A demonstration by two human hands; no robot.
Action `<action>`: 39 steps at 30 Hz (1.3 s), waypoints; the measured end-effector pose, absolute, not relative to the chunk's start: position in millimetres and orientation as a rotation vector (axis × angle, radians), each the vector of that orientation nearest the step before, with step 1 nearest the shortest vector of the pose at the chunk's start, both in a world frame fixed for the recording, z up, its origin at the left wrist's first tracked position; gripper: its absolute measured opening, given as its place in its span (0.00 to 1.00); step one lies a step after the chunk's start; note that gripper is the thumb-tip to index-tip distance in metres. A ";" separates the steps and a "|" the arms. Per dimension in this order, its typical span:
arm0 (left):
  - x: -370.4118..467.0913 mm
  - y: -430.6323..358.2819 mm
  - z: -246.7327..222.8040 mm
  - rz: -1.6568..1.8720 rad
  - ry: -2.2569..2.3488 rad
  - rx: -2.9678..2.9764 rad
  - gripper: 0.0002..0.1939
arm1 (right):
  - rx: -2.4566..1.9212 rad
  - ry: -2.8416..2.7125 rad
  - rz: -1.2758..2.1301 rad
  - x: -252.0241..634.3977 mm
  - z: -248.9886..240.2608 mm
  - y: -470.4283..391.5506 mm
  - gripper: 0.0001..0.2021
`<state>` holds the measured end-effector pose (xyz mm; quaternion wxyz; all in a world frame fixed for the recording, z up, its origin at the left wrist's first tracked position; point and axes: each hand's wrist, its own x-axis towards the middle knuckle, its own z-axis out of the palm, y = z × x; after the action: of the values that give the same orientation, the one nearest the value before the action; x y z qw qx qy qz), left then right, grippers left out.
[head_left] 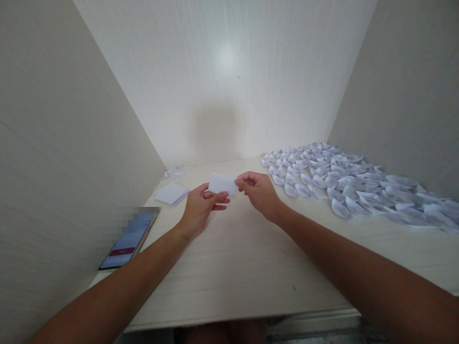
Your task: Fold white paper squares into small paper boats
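Observation:
Between my two hands, just above the table, is a small white piece of paper [220,184]. My left hand [201,205] grips its left and lower edge, thumb in front and fingers behind. At the right edge, my right hand [257,192] pinches the paper between thumb and fingertips. A stack of white paper squares [172,193] lies on the table just left of my left hand. To the right of my right hand spread many folded white paper pieces [319,177], pointed and overlapping in rows.
A phone [129,241] with its screen lit leans by the left wall, beside my left forearm. Small white paper scraps [175,171] lie in the back left corner. Walls enclose the pale table [229,267] at the left, back and right. Its front edge is near my body.

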<state>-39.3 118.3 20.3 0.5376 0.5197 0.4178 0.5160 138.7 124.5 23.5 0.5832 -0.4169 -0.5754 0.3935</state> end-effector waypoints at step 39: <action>-54.7 119.2 11.3 1.278 0.956 1.744 0.24 | -0.887 -1.277 1.100 148.3 17.2 136.5 0.11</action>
<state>-54.7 119.2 11.3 0.3792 0.6826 0.3743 0.5001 148.3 136.5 17.2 0.5799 -0.3794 -0.5462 0.4705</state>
